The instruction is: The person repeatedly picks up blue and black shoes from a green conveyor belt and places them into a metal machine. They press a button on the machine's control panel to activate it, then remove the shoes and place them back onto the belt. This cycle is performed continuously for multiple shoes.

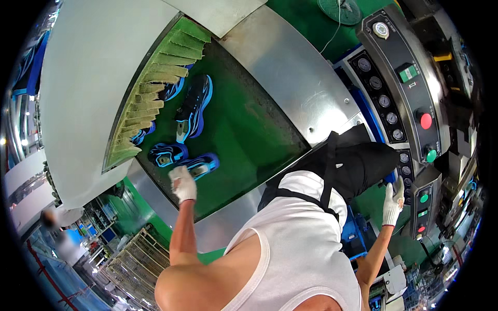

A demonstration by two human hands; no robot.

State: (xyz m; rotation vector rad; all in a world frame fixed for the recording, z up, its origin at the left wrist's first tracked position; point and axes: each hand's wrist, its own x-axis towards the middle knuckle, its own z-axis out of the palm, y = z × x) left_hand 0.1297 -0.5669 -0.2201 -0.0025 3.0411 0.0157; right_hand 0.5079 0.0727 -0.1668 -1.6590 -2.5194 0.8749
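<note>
Work seems partway: two shoes [175,90] partly under the left curtain [149,97], three outside; left hand [183,185] grip unclear, right hand [392,203] released.

Floor [298,20], green, at top centre; cage-like metal rack [137,263], lower left; small bright lights [24,142], left edge of frame.

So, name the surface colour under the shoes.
The surface is green, best seen in the head view.
</note>
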